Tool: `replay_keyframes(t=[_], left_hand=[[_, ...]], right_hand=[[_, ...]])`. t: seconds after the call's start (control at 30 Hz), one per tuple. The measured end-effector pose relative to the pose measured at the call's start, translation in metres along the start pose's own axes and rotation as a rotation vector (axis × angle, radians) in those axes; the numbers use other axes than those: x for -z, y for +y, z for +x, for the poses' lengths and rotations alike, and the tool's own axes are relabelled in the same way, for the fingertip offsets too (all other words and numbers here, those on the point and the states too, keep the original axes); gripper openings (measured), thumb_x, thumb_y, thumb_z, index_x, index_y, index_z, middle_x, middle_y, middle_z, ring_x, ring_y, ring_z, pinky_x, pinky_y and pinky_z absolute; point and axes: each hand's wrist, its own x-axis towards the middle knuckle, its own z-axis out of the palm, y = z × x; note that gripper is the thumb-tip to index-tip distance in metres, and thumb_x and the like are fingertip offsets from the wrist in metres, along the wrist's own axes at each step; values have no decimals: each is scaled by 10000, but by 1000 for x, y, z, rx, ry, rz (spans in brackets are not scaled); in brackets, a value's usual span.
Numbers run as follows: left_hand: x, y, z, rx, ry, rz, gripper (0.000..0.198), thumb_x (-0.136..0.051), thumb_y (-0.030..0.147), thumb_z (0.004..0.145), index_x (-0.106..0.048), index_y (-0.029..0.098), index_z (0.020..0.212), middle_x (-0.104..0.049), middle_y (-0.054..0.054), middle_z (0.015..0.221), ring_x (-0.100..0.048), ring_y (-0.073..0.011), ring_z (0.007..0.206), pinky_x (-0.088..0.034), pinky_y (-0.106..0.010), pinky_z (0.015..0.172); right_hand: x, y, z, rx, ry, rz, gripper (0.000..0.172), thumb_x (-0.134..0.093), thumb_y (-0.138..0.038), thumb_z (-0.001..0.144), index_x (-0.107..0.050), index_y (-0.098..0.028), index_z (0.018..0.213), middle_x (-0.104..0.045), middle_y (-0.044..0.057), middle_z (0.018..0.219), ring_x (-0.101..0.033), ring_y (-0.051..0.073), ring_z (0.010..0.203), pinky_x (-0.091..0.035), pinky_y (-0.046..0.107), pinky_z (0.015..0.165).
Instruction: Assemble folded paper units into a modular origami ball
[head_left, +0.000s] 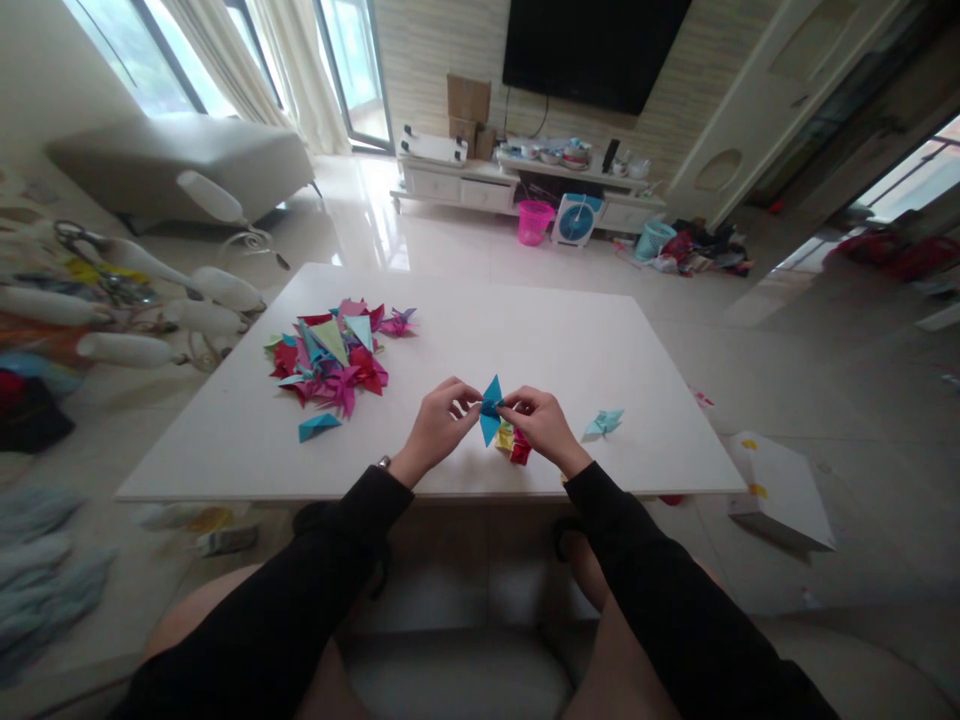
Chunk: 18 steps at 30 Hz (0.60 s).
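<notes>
A blue folded paper piece (491, 424), looking like an origami crane, is pinched between both hands above the table's near side. My left hand (444, 420) grips its left side with thumb and fingers. On the right side, my right hand (536, 418) closes on it in the same way. Just below, small yellow and red folded papers (520, 449) lie on the table, partly hidden by the blue piece and my right hand. A pale blue folded paper crane (604, 423) rests to the right of my right hand.
A heap of colourful folded papers (330, 360) lies on the white table (480, 320) at left, with a single blue folded paper (319, 427) in front. A white box (780, 490) stands on the floor at right. White lamp arms (202, 300) reach towards the table's left edge.
</notes>
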Motion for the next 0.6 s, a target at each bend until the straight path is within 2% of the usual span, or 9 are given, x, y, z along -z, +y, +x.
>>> replay_keyframes(t=[0.17, 0.47, 0.6], left_hand=[[-2, -6, 0, -1, -62, -13, 71, -685, 214, 853, -735, 179, 890, -642, -38, 856, -620, -117, 707, -531, -227, 601], [-3, -4, -2, -17, -80, 6, 51, -680, 183, 851, -726, 183, 830, -628, -23, 834, -604, -106, 684, -517, -222, 602], [-2, -3, -2, -15, -80, 9, 62, -676, 186, 851, -723, 185, 891, -629, -19, 844, -610, -109, 703, -519, -221, 610]], right_hand=[[0, -1, 0, 61, -41, -49, 244, -742, -452, 828, -756, -209, 800, -697, 25, 775, -561, 142, 639, -456, 284, 623], [-1, -3, -3, 81, -80, -124, 109, -761, -314, 793, -730, -210, 791, -700, 15, 799, -575, 137, 639, -463, 276, 630], [0, -3, -2, 102, -77, -150, 54, -746, -257, 793, -726, -209, 779, -688, 8, 781, -566, 130, 628, -466, 274, 646]])
